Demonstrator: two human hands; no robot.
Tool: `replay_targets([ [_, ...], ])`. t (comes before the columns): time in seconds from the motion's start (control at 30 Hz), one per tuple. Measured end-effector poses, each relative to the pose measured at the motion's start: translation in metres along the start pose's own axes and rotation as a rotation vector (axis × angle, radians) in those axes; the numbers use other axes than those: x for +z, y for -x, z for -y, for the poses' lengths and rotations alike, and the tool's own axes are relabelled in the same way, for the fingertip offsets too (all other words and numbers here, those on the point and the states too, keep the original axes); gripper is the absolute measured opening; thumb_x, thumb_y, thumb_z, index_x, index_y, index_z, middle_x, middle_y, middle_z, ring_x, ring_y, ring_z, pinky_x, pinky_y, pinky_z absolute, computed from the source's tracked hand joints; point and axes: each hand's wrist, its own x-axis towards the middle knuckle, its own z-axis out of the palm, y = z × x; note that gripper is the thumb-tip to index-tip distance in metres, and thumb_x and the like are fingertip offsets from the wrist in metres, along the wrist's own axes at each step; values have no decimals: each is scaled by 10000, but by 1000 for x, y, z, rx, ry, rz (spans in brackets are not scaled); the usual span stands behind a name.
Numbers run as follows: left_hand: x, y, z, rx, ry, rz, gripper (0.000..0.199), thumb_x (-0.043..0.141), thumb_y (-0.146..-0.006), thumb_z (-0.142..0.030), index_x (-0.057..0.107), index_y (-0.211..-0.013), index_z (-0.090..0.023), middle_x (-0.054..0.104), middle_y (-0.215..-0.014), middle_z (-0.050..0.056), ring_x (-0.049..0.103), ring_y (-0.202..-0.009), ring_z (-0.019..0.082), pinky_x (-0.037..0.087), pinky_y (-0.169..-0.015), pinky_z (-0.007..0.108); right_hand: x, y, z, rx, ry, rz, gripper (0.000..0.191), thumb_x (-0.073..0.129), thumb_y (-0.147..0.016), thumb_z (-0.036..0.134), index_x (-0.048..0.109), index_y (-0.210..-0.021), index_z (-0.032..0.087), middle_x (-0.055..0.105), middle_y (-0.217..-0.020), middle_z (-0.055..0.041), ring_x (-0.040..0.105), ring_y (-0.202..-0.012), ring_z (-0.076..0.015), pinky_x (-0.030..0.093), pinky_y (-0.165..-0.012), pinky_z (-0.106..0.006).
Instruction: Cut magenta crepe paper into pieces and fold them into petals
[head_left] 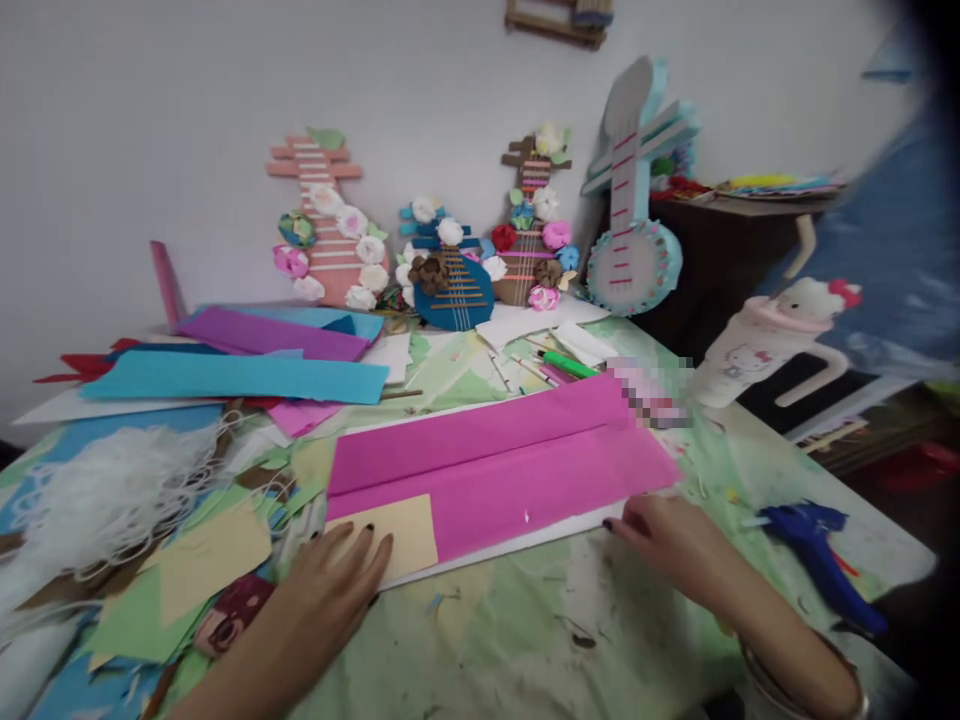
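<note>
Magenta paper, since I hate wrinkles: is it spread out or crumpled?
Spread out: the magenta paper lies flat over a white sheet, a straight line running lengthwise. Whether it's doubled there, I cannot tell.

Matt magenta paper (525,475), smooth matt yellow paper (412,528), smooth plastic glue gun (811,545)

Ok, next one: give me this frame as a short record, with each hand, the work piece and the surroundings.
Left hand: flat on a cream paper piece
Right hand: fingers curled at the near edge of a white sheet; grip unclear
Work piece: creased magenta paper, on the white sheet
Left side: tangled white cord
Right side: blue glue gun, white tumbler
Back: instrument-shaped crafts near the wall
</note>
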Motion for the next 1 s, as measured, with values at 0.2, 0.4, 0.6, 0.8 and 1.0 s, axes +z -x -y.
replay_targets([
  [0.2,3,1,0,86,-92,-93,418,388,-850,-140,503,-1247,-195,584,-1159,78,505,-1090,286,354,-937,431,29,0,-25,41,-87,-46,186,500,-825,213,665,-740,197,719,-745,-46,662,-715,-208,368,-586,-264],
  [0.4,3,-4,-9,68,-164,-103,382,400,-869,-175,525,-1230,-175,601,-1155,81,513,-1081,304,349,-930,438,24,-19,-25,74,3,-115,194,531,-807,258,653,-681,176,700,-714,-113,650,-705,-272,337,-552,-297],
  [0.6,1,-9,-18,45,-190,-111,389,427,-849,-162,539,-1221,-170,603,-1142,101,532,-1045,313,355,-895,448,17,-24,-35,63,52,-138,196,528,-830,288,608,-686,182,683,-752,-90,635,-716,-256,325,-561,-297],
  [0.8,-7,-18,-29,61,-211,-75,411,382,-818,-65,577,-1168,-158,613,-1110,104,548,-1037,295,356,-911,448,18,-30,-45,81,77,-159,207,526,-845,333,593,-717,185,675,-773,-94,635,-743,-269,300,-537,-295],
  [1.0,-1,-16,-29,6,-167,-104,365,402,-881,-182,535,-1221,-178,618,-1111,96,547,-1040,284,367,-913,422,18,-36,-53,9,50,-136,198,555,-819,322,594,-688,178,668,-720,-93,623,-706,-249,304,-547,-288],
])
